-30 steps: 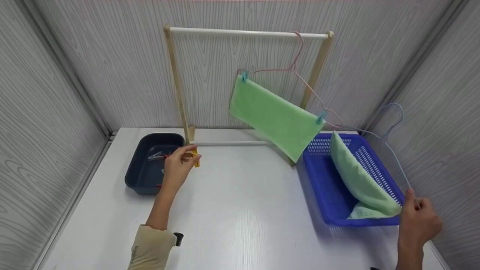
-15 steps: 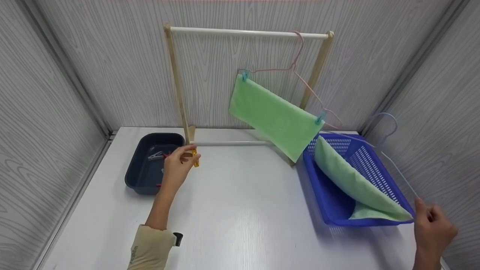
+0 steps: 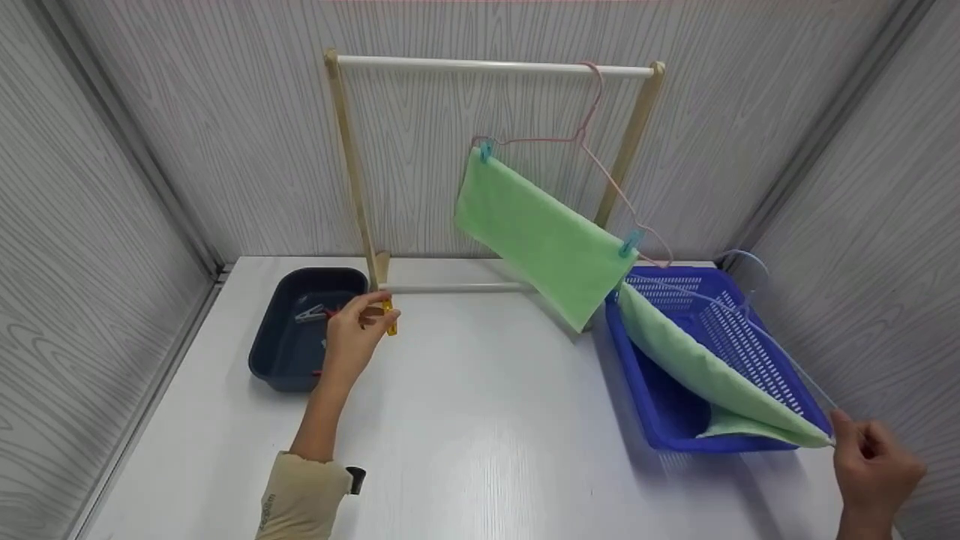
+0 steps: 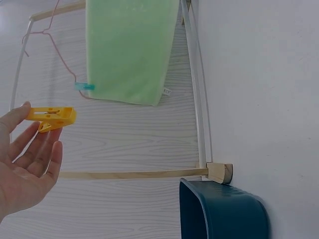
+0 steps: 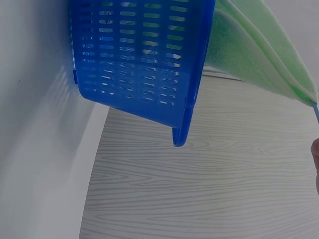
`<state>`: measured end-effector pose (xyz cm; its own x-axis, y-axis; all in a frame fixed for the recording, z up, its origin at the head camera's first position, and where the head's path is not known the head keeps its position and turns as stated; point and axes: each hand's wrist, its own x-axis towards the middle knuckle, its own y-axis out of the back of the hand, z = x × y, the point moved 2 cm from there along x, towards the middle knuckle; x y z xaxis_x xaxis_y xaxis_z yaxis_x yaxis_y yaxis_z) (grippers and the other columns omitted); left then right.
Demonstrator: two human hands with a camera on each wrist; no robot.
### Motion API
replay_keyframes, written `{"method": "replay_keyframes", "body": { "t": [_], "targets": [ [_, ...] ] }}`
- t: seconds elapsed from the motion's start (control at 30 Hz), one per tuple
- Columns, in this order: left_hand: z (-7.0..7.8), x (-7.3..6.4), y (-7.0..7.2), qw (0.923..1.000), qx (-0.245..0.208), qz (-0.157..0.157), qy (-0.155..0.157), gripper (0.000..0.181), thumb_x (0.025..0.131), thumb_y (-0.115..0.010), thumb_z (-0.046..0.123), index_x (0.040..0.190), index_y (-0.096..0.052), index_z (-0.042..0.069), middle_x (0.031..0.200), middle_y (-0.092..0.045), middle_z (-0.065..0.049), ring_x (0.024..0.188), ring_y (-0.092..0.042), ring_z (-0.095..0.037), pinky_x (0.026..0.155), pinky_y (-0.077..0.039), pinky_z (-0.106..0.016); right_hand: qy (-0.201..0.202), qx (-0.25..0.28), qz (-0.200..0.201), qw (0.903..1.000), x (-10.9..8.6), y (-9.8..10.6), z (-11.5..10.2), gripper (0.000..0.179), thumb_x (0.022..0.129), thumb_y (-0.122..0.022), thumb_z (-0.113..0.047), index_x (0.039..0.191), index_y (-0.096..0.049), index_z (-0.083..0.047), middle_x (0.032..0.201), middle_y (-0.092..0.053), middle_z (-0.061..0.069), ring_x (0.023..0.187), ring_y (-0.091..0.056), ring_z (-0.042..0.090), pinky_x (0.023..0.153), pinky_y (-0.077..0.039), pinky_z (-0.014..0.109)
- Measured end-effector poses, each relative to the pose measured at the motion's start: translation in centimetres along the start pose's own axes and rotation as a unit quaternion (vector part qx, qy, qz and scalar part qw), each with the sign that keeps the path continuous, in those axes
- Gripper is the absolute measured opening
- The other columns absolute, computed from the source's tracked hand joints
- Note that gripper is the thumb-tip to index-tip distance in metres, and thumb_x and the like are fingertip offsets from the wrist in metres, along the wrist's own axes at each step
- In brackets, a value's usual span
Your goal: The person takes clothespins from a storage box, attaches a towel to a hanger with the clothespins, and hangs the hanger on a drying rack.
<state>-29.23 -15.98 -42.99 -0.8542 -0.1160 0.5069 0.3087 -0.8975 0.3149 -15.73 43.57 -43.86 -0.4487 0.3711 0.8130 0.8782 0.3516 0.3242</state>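
Note:
Between thumb and fingertips, my left hand (image 3: 354,330) pinches a yellow clothespin (image 4: 56,115), held beside the dark blue bin. At the far right, my right hand (image 3: 876,466) grips the end of a light blue wire hanger (image 3: 791,360). A green towel (image 3: 701,360) drapes along that hanger's lower bar and sags into the blue basket (image 3: 675,445). In the right wrist view only a bit of the hand shows, near the towel's corner. Another green towel (image 3: 544,232) hangs slanted from a pink hanger (image 3: 583,135), held by teal clothespins (image 3: 630,242).
A rack with a white top bar (image 3: 465,64) and wooden posts stands at the back, carrying the pink hanger. Left of it sits the dark blue bin (image 4: 237,211) with several clothespins, one of them grey (image 3: 309,313). Wood-grain panels enclose the white table (image 3: 480,420).
My right hand has moved right and down, bringing the blue hanger lower over the basket. The draped towel's far end has shifted left and down. My left hand stays put with the clothespin.

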Motion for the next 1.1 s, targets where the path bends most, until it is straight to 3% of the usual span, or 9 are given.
{"method": "replay_keyframes", "body": {
  "t": [0.4,0.87,1.1],
  "targets": [
    [-0.2,0.0,-0.2,1.0,0.002,-0.004,0.005,0.027,0.081,-0.071,0.011,0.105,-0.066,0.001,0.096,-0.065,-0.008,0.083,-0.063,-0.017,0.071,-0.05,-0.027,0.027,0.074,-0.012,0.9968,0.6,-0.5,-1.1,0.042,0.077,-0.071,0.001,0.048,-0.04,0.003,0.047,-0.033,-0.007,0.044,-0.024,-0.004,0.044,-0.017,0.011],
    [-0.5,-0.2,-0.5,1.0,-0.005,-0.005,-0.003,0.026,0.08,-0.072,0.01,0.104,-0.067,0.002,0.098,-0.065,-0.007,0.083,-0.063,-0.017,0.071,-0.05,-0.027,-0.025,-0.005,-0.02,0.9995,0.8,2.4,1.1,0.045,0.081,-0.068,0.001,0.048,-0.037,-0.001,0.047,-0.029,-0.008,0.042,-0.021,-0.004,0.043,-0.017,0.012],
    [-0.2,-0.1,-0.5,1.0,0.003,-0.001,-0.003,0.024,0.08,-0.072,0.009,0.103,-0.067,0.002,0.096,-0.065,-0.008,0.082,-0.063,-0.019,0.071,-0.051,-0.032,-0.018,0.033,-0.034,0.9987,0.7,3.1,1.4,0.043,0.08,-0.068,0.002,0.048,-0.039,0.0,0.046,-0.029,-0.01,0.041,-0.021,-0.005,0.041,-0.015,0.012]
  ]
}}
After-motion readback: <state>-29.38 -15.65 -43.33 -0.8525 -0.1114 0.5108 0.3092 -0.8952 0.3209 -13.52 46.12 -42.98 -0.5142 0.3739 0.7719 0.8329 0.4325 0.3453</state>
